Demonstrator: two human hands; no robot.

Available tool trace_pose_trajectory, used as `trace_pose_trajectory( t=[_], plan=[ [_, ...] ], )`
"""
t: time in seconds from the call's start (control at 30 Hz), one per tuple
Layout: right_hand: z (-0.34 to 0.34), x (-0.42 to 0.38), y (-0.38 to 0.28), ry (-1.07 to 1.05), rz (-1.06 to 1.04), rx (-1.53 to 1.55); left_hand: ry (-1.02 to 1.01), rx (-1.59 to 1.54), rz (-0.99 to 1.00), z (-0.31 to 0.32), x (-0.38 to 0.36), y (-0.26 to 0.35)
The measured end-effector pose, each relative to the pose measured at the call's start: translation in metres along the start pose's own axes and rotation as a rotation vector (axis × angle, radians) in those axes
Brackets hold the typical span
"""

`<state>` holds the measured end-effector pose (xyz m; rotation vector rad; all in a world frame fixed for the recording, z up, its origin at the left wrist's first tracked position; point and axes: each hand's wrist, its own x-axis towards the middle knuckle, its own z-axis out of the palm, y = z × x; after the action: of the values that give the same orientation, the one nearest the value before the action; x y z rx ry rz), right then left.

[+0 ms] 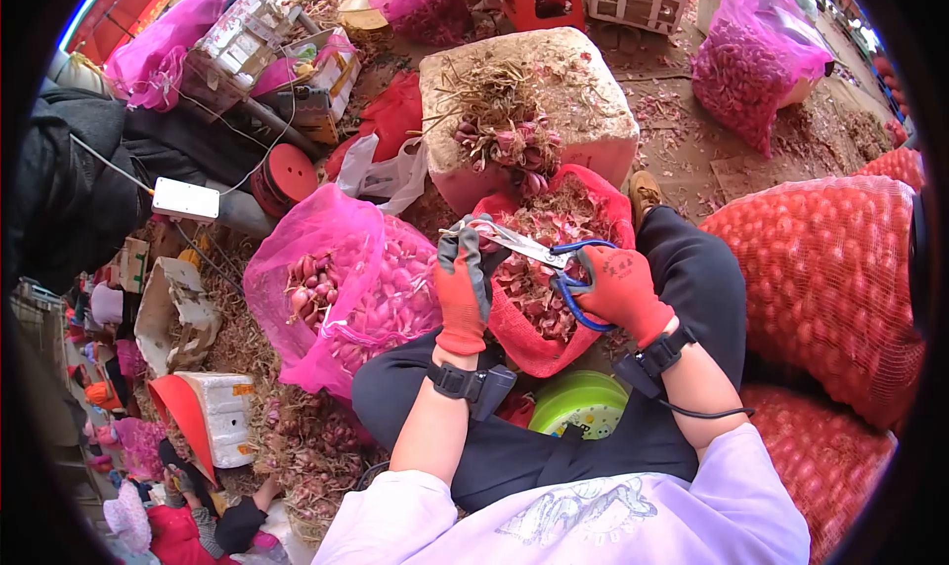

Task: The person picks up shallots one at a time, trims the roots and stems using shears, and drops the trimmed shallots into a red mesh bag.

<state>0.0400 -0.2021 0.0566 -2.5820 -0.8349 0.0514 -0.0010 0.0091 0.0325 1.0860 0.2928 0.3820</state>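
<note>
Here, a person sits with both hands in front, each in a red and grey glove. The right hand (621,290) is curled shut around the blue handles of a pair of scissors (539,252). The metal blades point away from that hand toward the left hand (463,288). The left hand is closed, with its fingers bent up near the blade tips. It seems to pinch something small there, but the thing is too hidden to tell what it is.

Just under and between the 2 hands sits a red mesh bag (598,191), open at the top and full of dry onion skins and cut bits. Beyond the hands, a bunch of small purple onions (509,148) with dry stalks lies on a pale block (583,90). Just to the left of the left hand is a pink plastic bag (326,239) full of peeled purple onions. To the right of the right hand, big red net sacks (820,278) are packed with onions. Close to the person's body, below the hands, a green bowl (578,402) rests between the knees. Each wrist wears a black band (457,379).
</note>
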Motion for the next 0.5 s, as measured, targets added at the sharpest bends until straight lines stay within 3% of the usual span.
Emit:
trace_pose_trajectory(
  t=[0.23, 0.37, 0.5],
  plan=[
    [0.001, 0.001, -0.010, -0.011, 0.129, 0.155, -0.017, 0.039, 0.059, 0.011, -0.005, 0.010],
    [0.009, 0.008, 0.004, 0.079, 0.296, 0.224, -0.101, -0.139, 0.059, 0.019, -0.011, 0.018],
    [0.010, 0.012, 0.002, 0.134, 0.155, 0.413, -0.075, -0.227, -0.079, 0.011, -0.007, 0.008]
  ],
)
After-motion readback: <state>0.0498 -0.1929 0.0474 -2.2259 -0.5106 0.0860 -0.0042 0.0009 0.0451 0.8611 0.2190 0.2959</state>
